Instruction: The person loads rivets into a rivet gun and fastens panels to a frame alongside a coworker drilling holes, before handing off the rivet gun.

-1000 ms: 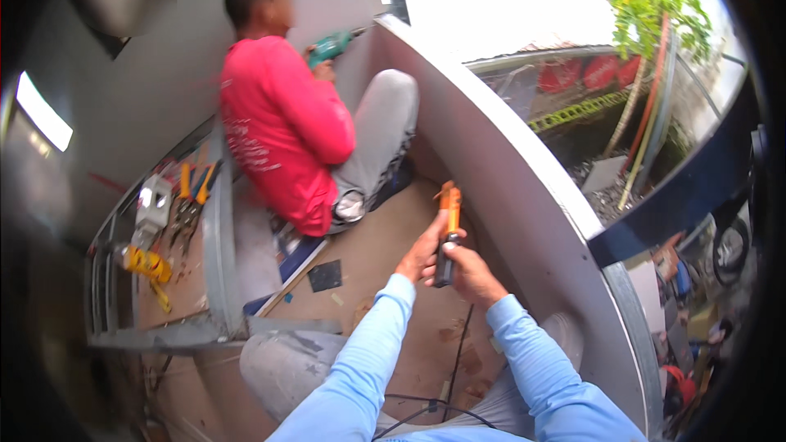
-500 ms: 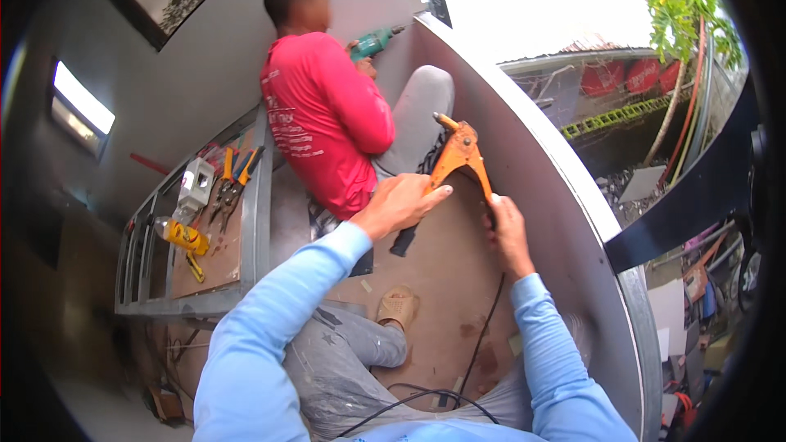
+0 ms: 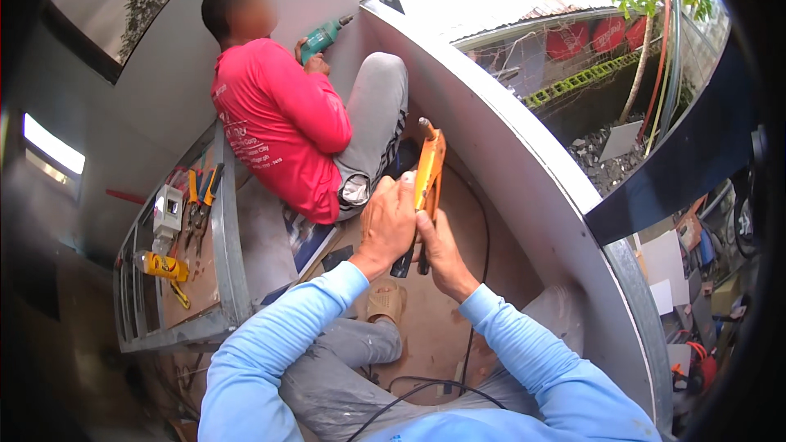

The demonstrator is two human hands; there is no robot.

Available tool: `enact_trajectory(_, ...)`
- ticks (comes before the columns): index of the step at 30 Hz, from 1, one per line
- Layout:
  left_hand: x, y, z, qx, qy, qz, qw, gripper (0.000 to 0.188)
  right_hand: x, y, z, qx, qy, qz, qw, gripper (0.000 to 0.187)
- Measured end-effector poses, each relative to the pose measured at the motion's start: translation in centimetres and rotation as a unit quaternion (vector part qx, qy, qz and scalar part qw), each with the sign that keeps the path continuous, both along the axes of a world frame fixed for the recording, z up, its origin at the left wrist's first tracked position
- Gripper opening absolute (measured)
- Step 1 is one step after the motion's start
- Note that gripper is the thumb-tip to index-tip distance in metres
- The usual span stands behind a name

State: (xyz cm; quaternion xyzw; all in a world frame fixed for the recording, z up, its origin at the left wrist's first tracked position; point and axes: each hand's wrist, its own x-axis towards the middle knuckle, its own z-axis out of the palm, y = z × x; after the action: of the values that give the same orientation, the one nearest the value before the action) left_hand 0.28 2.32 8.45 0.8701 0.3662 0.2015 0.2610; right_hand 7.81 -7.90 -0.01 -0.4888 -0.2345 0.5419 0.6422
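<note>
An orange hand riveter (image 3: 429,170) with black handle grips stands in front of me, its nose pointing up and away. My left hand (image 3: 388,225) is closed round one side of it, the thumb lying up along the orange body. My right hand (image 3: 443,255) is wrapped about the other handle. Both handles lie close together, their black ends showing below between my hands. Whether a rivet sits in the nose is too small to tell.
A co-worker in a red shirt (image 3: 282,106) sits ahead, holding a green drill (image 3: 322,39) near the low wall (image 3: 499,172). On the left, a metal frame (image 3: 232,237) bears snips (image 3: 196,211), a white box (image 3: 168,211) and a yellow-labelled bottle (image 3: 160,265). A black cord (image 3: 401,399) crosses my lap.
The riveter's spread handles have come together as my right hand moved left toward my left hand. The tool is now lower and more upright. My view has shifted rightward.
</note>
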Motion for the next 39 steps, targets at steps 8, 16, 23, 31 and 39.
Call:
enact_trajectory(8,-1.4,2.5,-3.2,-0.413,-0.044,0.066,0.907,0.067,0.1,-0.1,-0.7,0.040,0.205,0.122,0.970,0.069)
enact_trajectory(16,-3.8,4.3,-11.0,-0.354,-0.084,0.040,0.931,0.054,-1.1,-0.1,-1.9,0.026,0.240,0.127,0.962,0.068)
enact_trajectory(23,-3.2,7.3,-5.8,-0.690,-0.037,-0.010,0.723,0.041,0.1,0.3,-1.7,0.048,0.199,0.107,0.973,0.072)
enact_trajectory(31,-2.4,7.6,-6.3,-0.600,-0.013,-0.029,0.800,0.034,2.1,0.5,-3.2,-0.012,-0.010,0.180,0.984,0.060)
enact_trajectory(39,0.3,3.1,-3.8,-0.087,0.225,-0.057,0.969,0.052,-0.4,1.0,-5.1,0.016,-0.064,-0.028,0.997,0.061)
